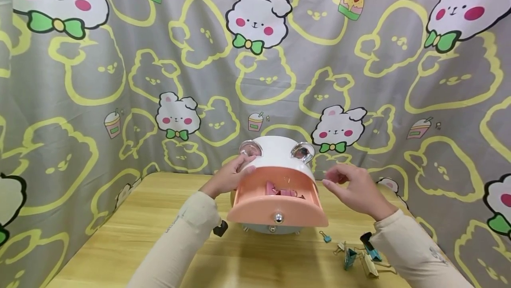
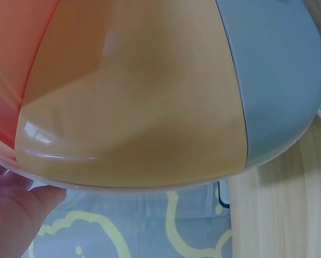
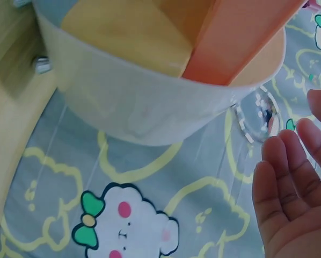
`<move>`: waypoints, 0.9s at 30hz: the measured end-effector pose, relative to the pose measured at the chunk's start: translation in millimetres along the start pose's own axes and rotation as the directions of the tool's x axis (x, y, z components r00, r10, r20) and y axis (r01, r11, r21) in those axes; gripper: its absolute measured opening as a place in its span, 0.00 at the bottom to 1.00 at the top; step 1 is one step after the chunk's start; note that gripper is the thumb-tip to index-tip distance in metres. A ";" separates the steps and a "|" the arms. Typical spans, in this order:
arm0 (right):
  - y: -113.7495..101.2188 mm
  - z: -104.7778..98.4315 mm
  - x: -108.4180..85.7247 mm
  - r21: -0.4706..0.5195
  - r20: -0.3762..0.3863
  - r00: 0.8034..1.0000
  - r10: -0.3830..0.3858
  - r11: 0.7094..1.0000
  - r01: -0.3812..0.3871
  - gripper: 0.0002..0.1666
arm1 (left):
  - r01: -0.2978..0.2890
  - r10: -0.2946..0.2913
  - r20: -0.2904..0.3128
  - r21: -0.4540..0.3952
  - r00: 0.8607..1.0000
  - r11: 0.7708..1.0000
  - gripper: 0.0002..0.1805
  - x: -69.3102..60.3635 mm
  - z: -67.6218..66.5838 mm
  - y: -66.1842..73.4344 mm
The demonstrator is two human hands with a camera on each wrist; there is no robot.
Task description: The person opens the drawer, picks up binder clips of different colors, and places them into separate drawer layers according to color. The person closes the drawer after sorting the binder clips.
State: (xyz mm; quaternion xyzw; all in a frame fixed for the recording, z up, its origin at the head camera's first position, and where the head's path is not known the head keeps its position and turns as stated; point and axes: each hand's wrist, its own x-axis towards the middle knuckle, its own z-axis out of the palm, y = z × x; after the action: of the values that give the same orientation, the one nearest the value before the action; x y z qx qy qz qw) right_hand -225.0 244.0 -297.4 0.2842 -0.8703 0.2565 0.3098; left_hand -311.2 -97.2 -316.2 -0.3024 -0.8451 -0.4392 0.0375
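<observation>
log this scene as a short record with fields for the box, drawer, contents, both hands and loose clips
box: white rounded shell with two ear-like parts on top
drawer: orange drawer, pulled open
contents: pink binder clips
left: left hand touches the shell's left side
right: right hand beside the shell, apart, holding nothing
loose: teal and yellowish clips on the table

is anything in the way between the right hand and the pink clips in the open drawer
Going straight across, yes: the right side wall of the open drawer stands between the right hand and the pink clips. From above, nothing visible covers them, so reaching over that wall looks likely clear.
</observation>
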 end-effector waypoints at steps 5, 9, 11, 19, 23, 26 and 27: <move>6.8 -3.2 -10.3 -0.016 0.005 1.000 0.028 0.999 -0.028 0.06 | -0.007 0.007 -0.003 -0.010 1.000 1.000 0.27 -1.2 -0.1 -1.2; 12.4 -5.7 -19.8 -0.050 0.039 0.996 0.077 0.996 -0.075 0.05 | -0.006 0.006 -0.003 -0.012 1.000 1.000 0.25 -2.0 -0.3 -1.0; 14.7 -6.9 -25.0 -0.068 0.060 0.993 0.103 0.993 -0.099 0.05 | -0.003 0.003 -0.002 -0.010 1.000 1.000 0.25 -2.4 -0.4 -0.1; 20.6 -15.5 -46.1 -0.026 0.321 0.930 0.181 0.983 -0.182 0.12 | -0.006 0.006 -0.004 0.003 1.000 1.000 0.25 -3.7 -1.7 -0.2; 26.3 -19.0 -59.0 0.052 0.496 0.849 0.181 0.970 -0.237 0.18 | 0.004 -0.004 0.003 -0.011 1.000 1.000 0.23 -4.8 -1.6 2.2; 31.4 -21.3 -70.3 0.069 0.573 0.801 0.174 0.963 -0.259 0.20 | 0.013 -0.012 0.010 -0.024 1.000 1.000 0.24 -5.1 -0.9 3.9; 33.2 -21.8 -74.0 0.075 0.586 0.792 0.169 0.963 -0.261 0.19 | 0.015 -0.015 0.010 -0.026 1.000 1.000 0.25 -5.2 -0.7 4.1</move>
State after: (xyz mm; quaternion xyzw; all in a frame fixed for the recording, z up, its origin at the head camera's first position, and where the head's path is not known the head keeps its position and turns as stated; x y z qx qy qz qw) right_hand -190.3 305.8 -342.3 0.2701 -0.9274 0.2579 -0.0209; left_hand -304.9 -98.4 -314.5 -0.2987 -0.8418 -0.4489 0.0260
